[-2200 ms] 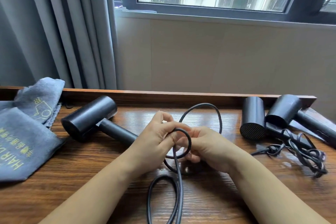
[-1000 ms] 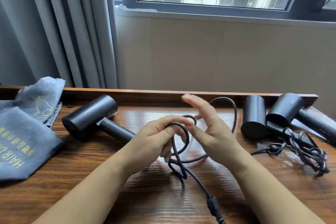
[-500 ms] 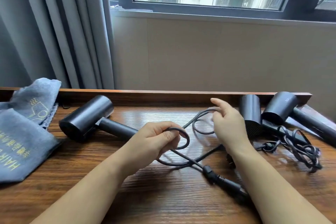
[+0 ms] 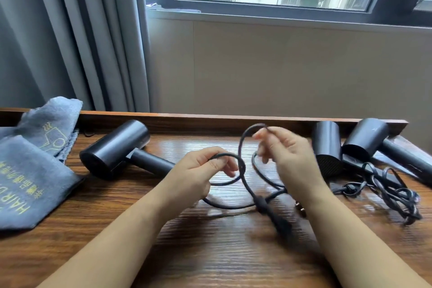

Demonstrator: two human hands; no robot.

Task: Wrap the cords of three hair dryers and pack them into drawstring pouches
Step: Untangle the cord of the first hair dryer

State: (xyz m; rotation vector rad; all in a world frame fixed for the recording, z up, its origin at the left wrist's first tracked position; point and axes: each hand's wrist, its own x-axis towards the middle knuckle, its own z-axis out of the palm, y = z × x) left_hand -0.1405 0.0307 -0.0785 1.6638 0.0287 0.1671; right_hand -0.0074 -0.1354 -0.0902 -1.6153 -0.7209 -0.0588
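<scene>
- Nearest us, the plug lies on the desk between our forearms; it is blurred. It trails free, so the tail end of the cord is, we judge, the last part left to coil.
- Our left hand grasps a small loop of the cord, fingers curled round it. This hand serves as the anchor that keeps finished turns together.
- Our right hand pinches the cord higher up, raising a second loop above the desk, likely to lay it onto the first.
- Left of our hands, the dryer that seems to own this cord lies on its side.
- At far left, grey pouches wait within reach for packing.
- At far right, two more dryers lie with their cords tangled.
</scene>
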